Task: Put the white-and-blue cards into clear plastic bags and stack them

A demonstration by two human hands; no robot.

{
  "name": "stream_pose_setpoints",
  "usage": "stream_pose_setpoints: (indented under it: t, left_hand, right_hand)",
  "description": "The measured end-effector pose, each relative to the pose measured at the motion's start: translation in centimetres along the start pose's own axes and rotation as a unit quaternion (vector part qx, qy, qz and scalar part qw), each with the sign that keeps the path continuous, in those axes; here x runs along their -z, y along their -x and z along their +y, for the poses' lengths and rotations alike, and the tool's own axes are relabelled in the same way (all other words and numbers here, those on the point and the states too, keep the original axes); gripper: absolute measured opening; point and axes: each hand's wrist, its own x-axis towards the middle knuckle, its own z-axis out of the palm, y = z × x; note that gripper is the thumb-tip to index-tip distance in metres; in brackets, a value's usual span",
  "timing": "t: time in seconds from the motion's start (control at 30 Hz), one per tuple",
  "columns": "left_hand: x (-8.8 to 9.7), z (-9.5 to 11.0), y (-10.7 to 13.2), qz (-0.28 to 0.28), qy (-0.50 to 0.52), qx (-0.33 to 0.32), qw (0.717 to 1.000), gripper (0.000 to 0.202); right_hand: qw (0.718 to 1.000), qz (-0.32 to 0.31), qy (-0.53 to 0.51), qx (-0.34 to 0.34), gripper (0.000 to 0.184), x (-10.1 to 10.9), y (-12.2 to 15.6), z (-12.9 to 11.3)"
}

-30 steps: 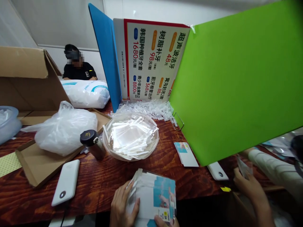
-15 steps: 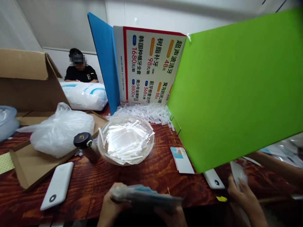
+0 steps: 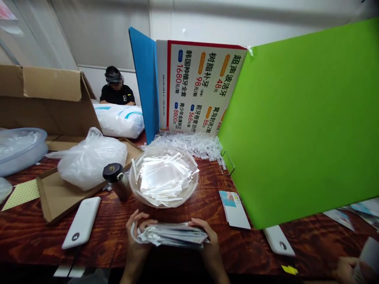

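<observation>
Both my hands hold a flat stack of clear-wrapped printed cards (image 3: 173,235) edge-on over the near edge of the wooden table (image 3: 124,225). My left hand (image 3: 136,232) curls round the stack's left end, fingers closed on it. My right hand (image 3: 207,236) grips the right end. Just beyond the stack stands a clear bowl (image 3: 164,176) full of white paper strips and clear sleeves.
A black-capped bottle (image 3: 116,180), a white power bank (image 3: 82,221), an open cardboard box (image 3: 50,118) with a plastic bag (image 3: 91,157), blue (image 3: 145,79), printed (image 3: 201,86) and green (image 3: 302,118) divider boards, small clear pieces (image 3: 192,144), a card (image 3: 235,203). Another person's hand (image 3: 346,268) at bottom right; a seated person (image 3: 117,88) behind.
The stack, lying face-up a second ago, now lies flat and edge-on, held at both ends slightly farther forward. The view shifted right. The neighbour's hand dropped toward the bottom right corner.
</observation>
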Motion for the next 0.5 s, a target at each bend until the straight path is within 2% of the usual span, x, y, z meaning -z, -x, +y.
stream_pose_setpoints:
  t: [0.1,0.23,0.33,0.4,0.5]
  left_hand:
    - [0.1,0.1,-0.6,-0.019,-0.021,0.019,0.999,0.057]
    - [0.0,0.2,-0.9,-0.033,0.12,0.078,0.989,0.063]
    - [-0.1,0.9,-1.1,-0.04,0.16,0.145,0.976,0.067]
    - [-0.2,1.9,-1.2,-0.048,0.162,0.174,0.97,0.065]
    - [-0.6,3.3,-1.1,-0.039,0.174,0.167,0.97,0.058]
  right_hand:
    - [0.999,0.035,-0.013,0.003,0.035,0.0,0.1,0.9]
    - [0.997,0.078,-0.023,0.008,0.054,-0.3,0.5,1.9]
    - [0.993,0.114,0.006,-0.008,0.073,-0.7,0.7,2.8]
    - [0.994,0.108,0.025,-0.001,0.074,-0.9,0.7,3.0]
    - [0.997,0.071,0.037,0.022,0.067,-1.1,0.7,2.8]
